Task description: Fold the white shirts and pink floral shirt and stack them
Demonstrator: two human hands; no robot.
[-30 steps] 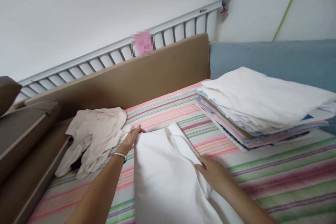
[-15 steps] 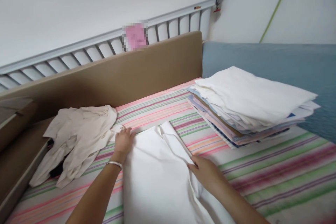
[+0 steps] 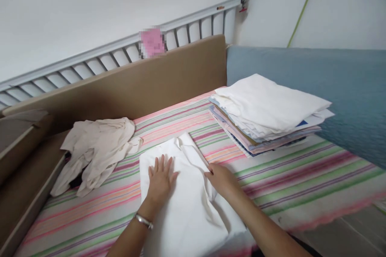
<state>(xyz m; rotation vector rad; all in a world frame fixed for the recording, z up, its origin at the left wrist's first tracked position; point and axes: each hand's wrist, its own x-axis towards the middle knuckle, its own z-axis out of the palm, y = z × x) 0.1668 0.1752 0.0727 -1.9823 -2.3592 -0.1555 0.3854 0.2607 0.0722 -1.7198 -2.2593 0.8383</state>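
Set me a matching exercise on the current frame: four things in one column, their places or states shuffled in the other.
Things
1. Left hand
2. Right hand
3. Stack
4. Beige clothes

Places or states
A. Crumpled, near the brown panel
B. Fingers spread on top of the white cloth
C. Layered flat, white on top, beside the blue panel
D. Fingers closed on the white cloth's edge

Right pairs: 1-B; 2-D; 3-C; 4-A
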